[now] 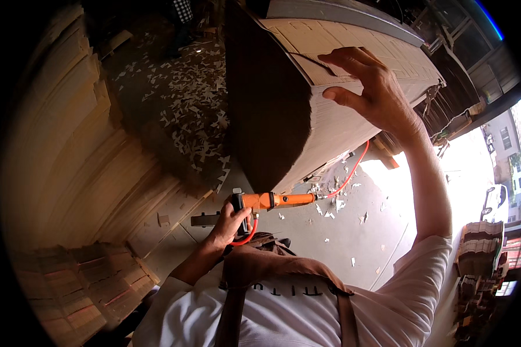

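Note:
My left hand (230, 224) is closed around the black grip of an orange air tool (278, 200), held level in front of my waist. A red hose (252, 234) joins the tool beneath its body, and another length of red hose (353, 172) runs off from its right end. My right hand (371, 87) is raised over the near corner of a large stack of cardboard sheets (362, 118). Its thumb and fingers are spread, with nothing between them. Whether the fingertips touch the top sheet, I cannot tell. A dark slit or loose flap (315, 62) shows in that sheet beside the fingers.
Tall stacks of cardboard (58, 150) line the left side, with lower piles (81, 283) at the lower left. Paper scraps (197, 104) litter the floor. A person's checked sleeve (183, 10) shows at the far left. Bright daylight enters at right, with a white car (494, 202) outside.

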`<action>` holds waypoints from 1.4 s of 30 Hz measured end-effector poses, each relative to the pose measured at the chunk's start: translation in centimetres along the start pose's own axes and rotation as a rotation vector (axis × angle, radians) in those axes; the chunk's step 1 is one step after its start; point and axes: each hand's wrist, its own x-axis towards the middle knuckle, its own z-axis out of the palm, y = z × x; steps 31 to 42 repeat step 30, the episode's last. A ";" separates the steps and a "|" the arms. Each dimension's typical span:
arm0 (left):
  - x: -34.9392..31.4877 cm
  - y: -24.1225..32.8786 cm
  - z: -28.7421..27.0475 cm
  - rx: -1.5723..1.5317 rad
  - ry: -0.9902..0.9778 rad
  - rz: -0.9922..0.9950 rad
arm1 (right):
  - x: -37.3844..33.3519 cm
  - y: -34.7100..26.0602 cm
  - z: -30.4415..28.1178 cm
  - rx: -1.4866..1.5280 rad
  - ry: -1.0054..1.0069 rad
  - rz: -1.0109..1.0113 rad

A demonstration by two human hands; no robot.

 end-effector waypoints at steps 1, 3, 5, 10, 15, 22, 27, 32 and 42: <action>0.1 0.1 0.2 0.005 -0.008 0.002 | 0.8 -2.6 0.9 -0.119 0.038 -0.091; 0.3 0.3 0.7 0.015 -0.093 0.089 | 1.2 -4.8 3.3 -0.195 0.039 -0.048; 0.4 -0.5 1.0 -0.008 -0.040 0.056 | 0.8 -4.4 4.7 -0.325 0.026 -0.003; 0.9 -1.0 1.3 -0.034 -0.052 -0.012 | -1.9 -5.8 4.8 -0.295 0.101 -0.079; 1.4 -0.9 3.4 0.116 -0.148 0.111 | -16.9 -9.0 12.6 0.417 -0.337 0.178; 0.1 -1.2 9.2 0.416 -0.045 -0.054 | -26.5 -13.2 19.4 1.643 -0.513 0.978; 2.1 -7.5 10.6 0.538 -0.161 -0.082 | -29.5 -13.9 20.3 2.015 -0.162 1.217; 4.0 -13.0 11.0 0.884 -0.087 0.113 | -31.2 -12.6 20.3 2.144 -0.215 1.213; 4.0 -13.0 11.0 0.884 -0.087 0.113 | -31.2 -12.6 20.3 2.144 -0.215 1.213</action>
